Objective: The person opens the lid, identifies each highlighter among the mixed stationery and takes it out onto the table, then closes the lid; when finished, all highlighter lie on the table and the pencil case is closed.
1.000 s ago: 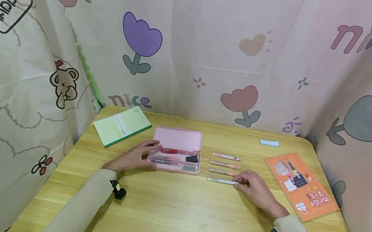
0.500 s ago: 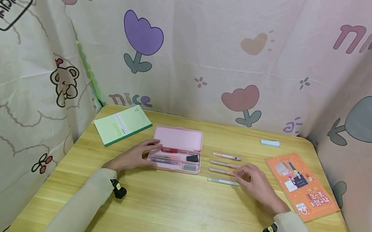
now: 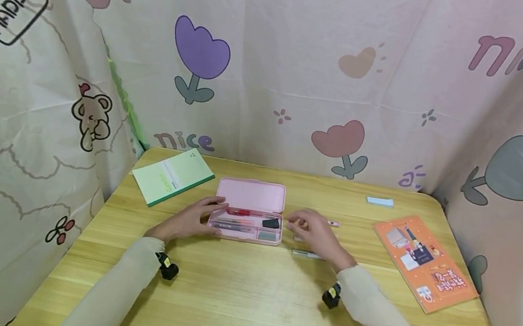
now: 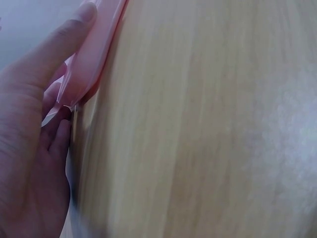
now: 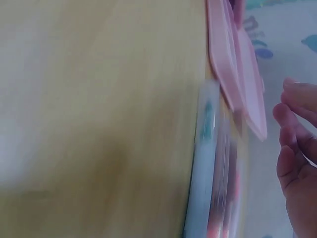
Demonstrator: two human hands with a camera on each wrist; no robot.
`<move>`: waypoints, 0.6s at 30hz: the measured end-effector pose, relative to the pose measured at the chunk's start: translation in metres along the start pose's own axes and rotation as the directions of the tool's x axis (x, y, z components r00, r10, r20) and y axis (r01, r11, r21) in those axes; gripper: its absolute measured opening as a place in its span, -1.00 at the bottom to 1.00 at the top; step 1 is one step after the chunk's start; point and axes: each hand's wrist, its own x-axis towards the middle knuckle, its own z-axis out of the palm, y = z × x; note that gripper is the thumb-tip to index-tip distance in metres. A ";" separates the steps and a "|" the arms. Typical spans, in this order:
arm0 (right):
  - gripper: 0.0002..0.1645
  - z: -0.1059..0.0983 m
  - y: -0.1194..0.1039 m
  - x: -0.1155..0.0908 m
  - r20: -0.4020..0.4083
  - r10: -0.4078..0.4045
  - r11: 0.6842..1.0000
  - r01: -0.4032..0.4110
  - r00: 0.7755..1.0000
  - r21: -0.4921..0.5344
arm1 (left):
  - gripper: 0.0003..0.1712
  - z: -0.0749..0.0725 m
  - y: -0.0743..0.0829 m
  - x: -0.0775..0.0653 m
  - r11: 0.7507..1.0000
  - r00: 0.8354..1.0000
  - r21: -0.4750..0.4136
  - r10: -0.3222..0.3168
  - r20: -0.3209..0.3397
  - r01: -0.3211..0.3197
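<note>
A pink pencil case (image 3: 250,195) lies with its lid back on the wooden table. Inside are a red pen (image 3: 238,212), other slim pens, a small black object (image 3: 271,223) and a grey-green block (image 3: 267,236). My left hand (image 3: 184,222) grips the case's left end, thumb along the front side in the left wrist view. My right hand (image 3: 316,236) hovers over a row of several pens beside the case's right end, fingers bent and holding nothing. It covers most of the row; a white pen (image 5: 202,168) is nearest me.
A green notebook (image 3: 173,177) lies at the back left. On the right are an orange booklet (image 3: 428,267) and, behind it, a small light-blue block (image 3: 380,201). A printed curtain (image 3: 274,75) encloses the table's back and sides.
My right hand has let go of the white pen, lifted, and moved left over the row toward the pencil case. My left hand stays on the case.
</note>
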 end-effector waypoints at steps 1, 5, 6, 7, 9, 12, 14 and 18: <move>-0.73 0.004 -0.003 0.006 0.014 0.003 1.000 -0.003 1.000 0.004 | 0.02 0.000 0.000 0.000 1.000 1.000 -0.001 -0.002 0.000 0.002; -0.72 0.022 -0.010 0.026 0.070 -0.010 1.000 0.011 0.997 -0.013 | 0.03 0.000 0.000 0.000 1.000 1.000 -0.004 -0.011 0.001 0.011; -0.72 0.026 -0.012 0.031 0.086 -0.020 1.000 0.022 0.996 -0.021 | 0.03 0.000 0.000 -0.001 1.000 1.000 -0.002 -0.011 0.001 0.011; -0.72 0.030 -0.014 0.035 0.098 -0.029 0.999 0.032 0.995 -0.030 | 0.03 -0.001 0.000 -0.001 1.000 1.000 0.002 -0.005 -0.001 0.005; -0.72 0.038 -0.016 0.042 0.119 -0.056 0.997 0.063 0.991 -0.054 | 0.02 -0.001 0.000 -0.001 1.000 1.000 0.003 0.001 -0.004 -0.001; -0.71 0.050 -0.019 0.051 0.140 -0.088 0.991 0.102 0.986 -0.092 | 0.01 0.000 0.000 -0.001 1.000 1.000 -0.005 0.003 -0.006 -0.003; -0.72 0.056 -0.020 0.056 0.147 -0.093 0.988 0.109 0.985 -0.108 | 0.00 0.000 -0.001 -0.001 1.000 1.000 -0.013 -0.001 -0.006 0.001; -0.72 0.064 -0.024 0.061 0.170 -0.077 0.985 0.102 0.982 -0.142 | 0.00 0.002 -0.003 0.001 1.000 1.000 -0.017 0.001 -0.006 -0.001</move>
